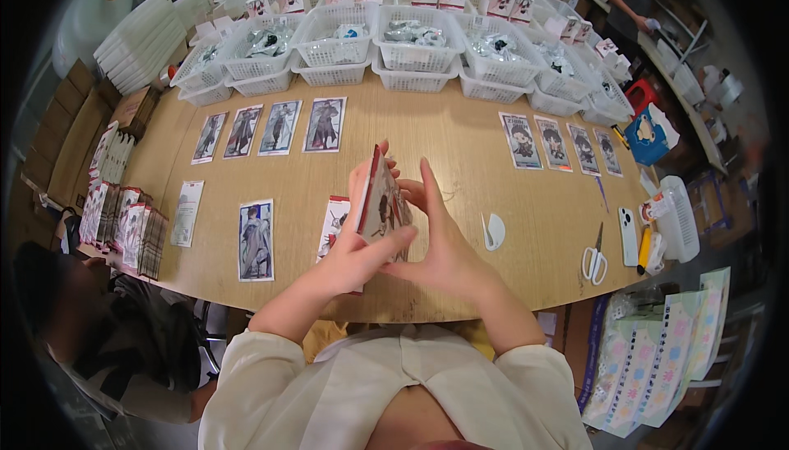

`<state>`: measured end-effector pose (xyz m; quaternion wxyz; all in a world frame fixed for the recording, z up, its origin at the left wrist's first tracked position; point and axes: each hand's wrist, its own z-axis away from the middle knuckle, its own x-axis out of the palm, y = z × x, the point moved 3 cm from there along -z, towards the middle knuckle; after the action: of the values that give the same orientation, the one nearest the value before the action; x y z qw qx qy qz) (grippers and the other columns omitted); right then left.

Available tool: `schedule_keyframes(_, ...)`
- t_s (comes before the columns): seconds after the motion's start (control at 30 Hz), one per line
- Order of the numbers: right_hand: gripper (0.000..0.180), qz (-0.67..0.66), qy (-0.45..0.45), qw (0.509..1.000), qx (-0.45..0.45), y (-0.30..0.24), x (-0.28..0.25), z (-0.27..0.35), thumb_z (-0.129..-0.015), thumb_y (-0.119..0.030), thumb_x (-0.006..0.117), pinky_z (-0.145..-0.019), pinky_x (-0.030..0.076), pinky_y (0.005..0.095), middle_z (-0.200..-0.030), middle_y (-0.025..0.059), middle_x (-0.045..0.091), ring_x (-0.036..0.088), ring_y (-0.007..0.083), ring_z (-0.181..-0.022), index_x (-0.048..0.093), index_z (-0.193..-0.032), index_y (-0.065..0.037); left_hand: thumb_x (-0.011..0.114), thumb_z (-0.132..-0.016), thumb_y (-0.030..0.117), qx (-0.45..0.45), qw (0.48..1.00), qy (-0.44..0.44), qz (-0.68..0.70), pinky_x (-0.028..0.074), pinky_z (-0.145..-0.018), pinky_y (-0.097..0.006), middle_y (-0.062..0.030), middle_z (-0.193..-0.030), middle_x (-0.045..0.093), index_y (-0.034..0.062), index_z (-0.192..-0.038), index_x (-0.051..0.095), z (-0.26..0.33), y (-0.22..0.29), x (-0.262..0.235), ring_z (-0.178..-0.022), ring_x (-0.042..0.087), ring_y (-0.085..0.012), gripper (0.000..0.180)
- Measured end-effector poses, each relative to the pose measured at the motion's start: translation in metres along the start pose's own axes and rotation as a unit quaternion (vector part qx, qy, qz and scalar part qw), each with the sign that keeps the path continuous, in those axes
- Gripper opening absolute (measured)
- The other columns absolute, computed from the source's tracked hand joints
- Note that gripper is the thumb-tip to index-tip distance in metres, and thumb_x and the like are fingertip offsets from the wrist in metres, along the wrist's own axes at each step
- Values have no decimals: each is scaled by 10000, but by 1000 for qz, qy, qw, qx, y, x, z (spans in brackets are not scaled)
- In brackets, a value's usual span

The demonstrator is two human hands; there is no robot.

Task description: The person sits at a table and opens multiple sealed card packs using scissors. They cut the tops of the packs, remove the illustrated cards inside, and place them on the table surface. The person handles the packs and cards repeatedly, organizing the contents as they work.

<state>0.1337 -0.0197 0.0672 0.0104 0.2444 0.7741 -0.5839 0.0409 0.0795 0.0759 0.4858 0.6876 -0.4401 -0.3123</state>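
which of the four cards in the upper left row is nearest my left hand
The rightmost card of that row: it lies closest to your left hand, while the other three cards sit farther left.

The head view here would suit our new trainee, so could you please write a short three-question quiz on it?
1. How many grey printed packets lie in the row at the upper right of the table?
2. True or false: the white-handled scissors lie to the left of the pale phone.
3. What does the left hand hold?
A. A wire hook
B. A red-and-white printed pack
C. A plastic basket

Key: 1. Four. 2. True. 3. B.
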Motion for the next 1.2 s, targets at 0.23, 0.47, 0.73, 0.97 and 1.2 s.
schedule_keyframes(0.23, 1185, -31, -34, 999, -17, 9, -10, -30, -607, -135, 811, -1078, 254, 410, -1384, 141, 293, 316, 263, -1292, -34, -1436, -95, 861, -523, 217, 85, 996, -39, 6, 354, -967, -391, -114, -1396, 280, 70, -1338, 327, -31, 6, -28, -1187, 386, -245, 986)
schedule_keyframes(0.47, 666, -80, 66, 985, -135, -6, -51, -53, -725, -28, 684, -1004, 339, 384, -1308, 121, 374, 403, 248, -1217, 378, -1316, -49, 873, -466, 182, 203, 911, 140, -331, 388, -903, -365, -114, -1145, 406, 61, -1243, 434, -46, 15, -41, -1071, 434, -260, 901)
schedule_keyframes(0.73, 225, 199, 223, 925, -236, -31, -42, -59, -694, 7, 698, -766, 448, 330, -1034, 95, 545, 539, 233, -961, 696, -899, -85, 854, -421, 91, 254, 839, 212, -433, 395, -877, -448, -140, -1114, 414, 65, -1213, 463, -53, 8, -46, -1024, 435, -316, 883)
schedule_keyframes(0.97, 290, 203, 226, 924, -234, -19, -35, -69, -661, 28, 715, -722, 443, 329, -1038, 95, 556, 539, 234, -902, 696, -928, -84, 838, -444, 118, 307, 764, 227, -521, 372, -891, -514, -129, -1054, 430, 58, -1172, 486, -54, 3, -44, -976, 443, -313, 811)
schedule_keyframes(1.2, 306, 204, 235, 918, -247, -20, -32, -68, -645, 33, 718, -694, 436, 326, -1026, 91, 572, 535, 232, -856, 691, -932, -69, 831, -499, 138, 329, 732, 257, -538, 373, -897, -514, -135, -1067, 405, 46, -1180, 465, -53, -6, -42, -972, 439, -301, 778)
